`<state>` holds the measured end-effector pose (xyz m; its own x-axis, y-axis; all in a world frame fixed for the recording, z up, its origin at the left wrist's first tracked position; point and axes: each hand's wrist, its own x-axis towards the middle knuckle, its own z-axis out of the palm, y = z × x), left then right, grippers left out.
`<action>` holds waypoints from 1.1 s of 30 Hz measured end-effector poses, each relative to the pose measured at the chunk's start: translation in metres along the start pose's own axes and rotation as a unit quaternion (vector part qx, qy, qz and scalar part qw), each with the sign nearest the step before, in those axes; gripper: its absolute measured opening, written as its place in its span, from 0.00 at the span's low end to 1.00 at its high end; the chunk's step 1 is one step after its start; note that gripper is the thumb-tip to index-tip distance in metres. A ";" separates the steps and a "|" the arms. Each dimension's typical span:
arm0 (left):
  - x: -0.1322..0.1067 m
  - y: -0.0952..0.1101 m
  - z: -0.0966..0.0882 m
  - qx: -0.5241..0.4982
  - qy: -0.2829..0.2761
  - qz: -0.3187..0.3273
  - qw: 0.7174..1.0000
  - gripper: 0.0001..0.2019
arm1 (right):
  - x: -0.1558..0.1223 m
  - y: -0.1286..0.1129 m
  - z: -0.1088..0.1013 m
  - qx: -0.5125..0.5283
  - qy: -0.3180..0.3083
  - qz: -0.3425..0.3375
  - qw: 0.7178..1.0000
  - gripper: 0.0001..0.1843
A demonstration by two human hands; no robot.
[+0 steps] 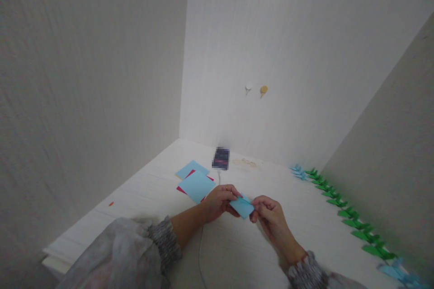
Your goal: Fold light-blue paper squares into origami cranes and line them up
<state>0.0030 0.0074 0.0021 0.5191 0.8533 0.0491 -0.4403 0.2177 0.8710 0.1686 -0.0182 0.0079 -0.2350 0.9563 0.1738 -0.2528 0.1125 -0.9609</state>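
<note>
A folded piece of light blue paper (pixel 242 208) is held between my two hands above the white table. My left hand (pixel 220 201) grips its left side, with the thumb and fingers closed on the edge. At the right corner, my right hand (pixel 269 216) pinches the paper between thumb and fingertips. Just left of my left hand lies a stack of square paper sheets (pixel 196 186), light blue on top with red corners sticking out beneath. Behind that stack rests another light blue sheet (pixel 193 169).
A phone with a blurred screen (pixel 221 159) stands near the back wall, its white cable (pixel 200 253) running toward me. Folded green paper cranes (pixel 349 212) line the right side, with blue ones (pixel 298 172) at the far end. Two hooks (pixel 263 90) are on the wall.
</note>
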 end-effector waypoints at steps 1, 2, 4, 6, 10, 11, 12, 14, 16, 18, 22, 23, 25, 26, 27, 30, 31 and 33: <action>0.000 0.001 0.000 -0.003 -0.002 0.005 1.000 0.03 | 0.000 0.000 0.000 -0.001 0.005 0.001 1.000 0.06; -0.001 0.002 -0.001 -0.005 -0.005 0.009 1.000 0.02 | -0.001 -0.001 -0.001 -0.004 0.009 0.002 1.000 0.06; -0.001 0.004 -0.002 -0.007 -0.011 0.008 1.000 0.02 | -0.001 -0.001 -0.001 -0.010 0.011 0.000 1.000 0.07; -0.002 0.005 -0.003 -0.004 -0.013 -0.005 1.000 0.05 | -0.001 -0.001 -0.001 -0.016 -0.002 -0.002 1.000 0.06; -0.001 0.003 -0.001 0.047 0.000 -0.029 0.998 0.13 | 0.000 0.003 0.001 -0.029 -0.039 0.013 0.999 0.04; -0.001 0.001 0.000 0.072 0.000 -0.034 0.997 0.15 | 0.000 0.004 0.001 -0.032 -0.047 0.017 0.998 0.03; -0.001 0.000 0.000 0.095 -0.003 -0.033 0.995 0.17 | 0.000 0.005 0.001 -0.034 -0.053 0.021 0.998 0.03; -0.001 -0.002 0.000 0.131 -0.004 -0.026 0.991 0.19 | 0.001 0.006 0.001 -0.038 -0.066 0.024 0.997 0.03; 0.000 -0.003 0.000 0.148 -0.002 -0.014 0.989 0.19 | 0.001 0.006 0.001 -0.035 -0.075 0.023 0.996 0.05; -0.001 -0.003 -0.001 0.146 -0.001 -0.002 0.989 0.19 | 0.001 0.004 0.003 -0.022 -0.077 0.020 0.997 0.08; 0.000 -0.002 -0.002 0.146 0.001 0.030 0.989 0.19 | 0.000 -0.001 0.009 -0.008 -0.059 0.015 0.998 0.13; 0.000 -0.002 -0.002 0.152 0.002 0.038 0.988 0.19 | 0.001 -0.001 0.010 -0.010 -0.055 0.015 0.998 0.13; 0.000 -0.002 -0.002 0.166 0.003 0.054 0.985 0.18 | 0.002 0.000 0.010 -0.020 -0.048 0.020 0.998 0.13; 0.001 -0.002 -0.002 0.174 0.001 0.061 0.983 0.18 | 0.003 0.001 0.009 -0.027 -0.042 0.023 0.998 0.13; 0.001 -0.002 -0.001 0.182 0.001 0.067 0.981 0.17 | 0.004 0.002 0.007 -0.035 -0.037 0.027 0.998 0.12; 0.001 -0.003 -0.002 0.215 0.003 0.086 0.973 0.17 | 0.008 0.006 0.002 -0.060 -0.030 0.043 0.997 0.11; 0.001 -0.003 -0.002 0.231 0.009 0.095 0.968 0.17 | 0.009 0.006 0.002 -0.068 -0.032 0.048 0.996 0.12; 0.002 -0.004 -0.004 0.271 0.023 0.112 0.956 0.16 | 0.010 0.007 0.001 -0.082 -0.034 0.059 0.994 0.13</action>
<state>0.0027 0.0097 -0.0036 0.4188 0.8720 0.2536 -0.0866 -0.2396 0.9670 0.1640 -0.0085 0.0034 -0.3190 0.9455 0.0658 -0.0649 0.0475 -0.9968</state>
